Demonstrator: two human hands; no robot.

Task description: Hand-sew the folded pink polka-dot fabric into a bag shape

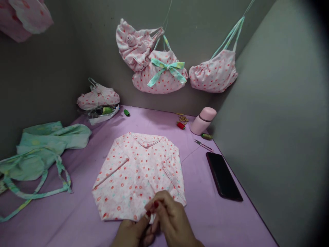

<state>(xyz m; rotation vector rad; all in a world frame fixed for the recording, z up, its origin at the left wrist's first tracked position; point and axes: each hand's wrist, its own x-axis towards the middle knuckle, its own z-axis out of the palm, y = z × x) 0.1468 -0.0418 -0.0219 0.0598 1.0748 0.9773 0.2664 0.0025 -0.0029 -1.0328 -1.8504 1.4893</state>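
A pink floral cloth (138,175) lies folded on the lilac table, its corners turned in and its far corner folded down as a small flap. My left hand (133,231) pinches the cloth's near edge between thumb and fingers. Close beside it, my right hand (171,218) is above the same edge, thumb and forefinger pressed together. Whatever those fingertips hold is too small to make out. A thin thread (191,153) runs from the cloth's right side toward small thread snips (204,145).
A black phone (224,176) lies at the right, below a pink flask (203,120), a red thread spool (181,125) and an olive spool (206,136). Green cloth (41,147) with straps covers the left. Floral bags (160,77) hang at the back wall.
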